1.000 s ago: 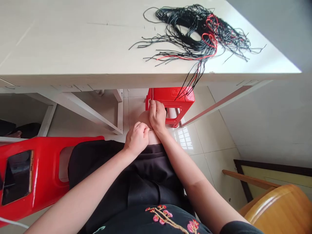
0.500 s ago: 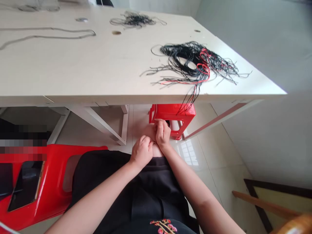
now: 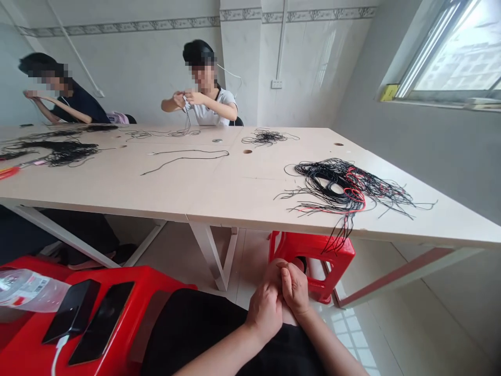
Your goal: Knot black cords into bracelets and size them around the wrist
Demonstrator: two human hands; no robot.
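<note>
Cords (image 3: 346,180), black with a red one looped among them, lie bundled on the table (image 3: 235,193), some ends hanging over its near edge before a red plastic stool (image 3: 346,256) partly hidden under the top. Below, the left hand (image 3: 266,310) and right hand (image 3: 295,290) meet at a bare knee (image 3: 274,267), fingers curled in; knuckles cover the fingertips, so whether either pinches a strand cannot be told. A second stool (image 3: 156,282), cut off at the left, bears a smartphone (image 3: 102,324), a dark flat device (image 3: 74,310) with a white cable (image 3: 58,352), and a cropped clear plastic bottle (image 3: 31,292). Across the table, a co-worker in a white shirt (image 3: 221,107) holds thin cords; what another in dark clothing (image 3: 88,107) handles is too small to make out.
</note>
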